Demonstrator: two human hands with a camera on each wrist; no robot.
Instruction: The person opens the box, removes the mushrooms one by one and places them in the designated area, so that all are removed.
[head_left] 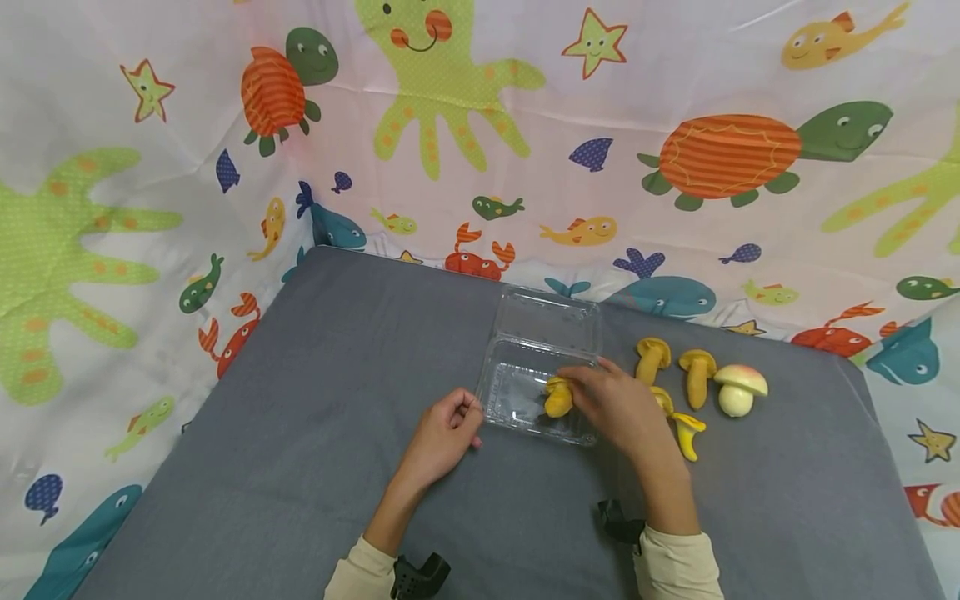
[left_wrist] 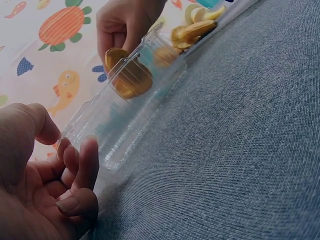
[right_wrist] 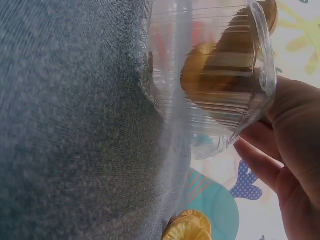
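A clear plastic clamshell box (head_left: 510,392) lies on the cloth, its lid (head_left: 547,321) folded back toward the wall. My left hand (head_left: 444,433) pinches the box's near left rim between thumb and forefinger, with the other fingers curled; the left wrist view shows this grip at the corner. In my right hand (head_left: 618,408) is a yellow-brown toy mushroom (head_left: 558,404), pinched at its cap over the box's right part. Through the ribbed wall, the right wrist view shows that mushroom (right_wrist: 210,70) inside the box's outline; whether it touches the floor I cannot tell.
Right of the box lie two brown mushrooms (head_left: 697,379), a pale one with a reddish cap (head_left: 738,390) and a yellow chanterelle (head_left: 688,433). Another yellow mushroom (head_left: 662,400) is partly behind my right wrist. A sea-animal curtain (head_left: 510,83) borders the grey cloth (head_left: 337,350).
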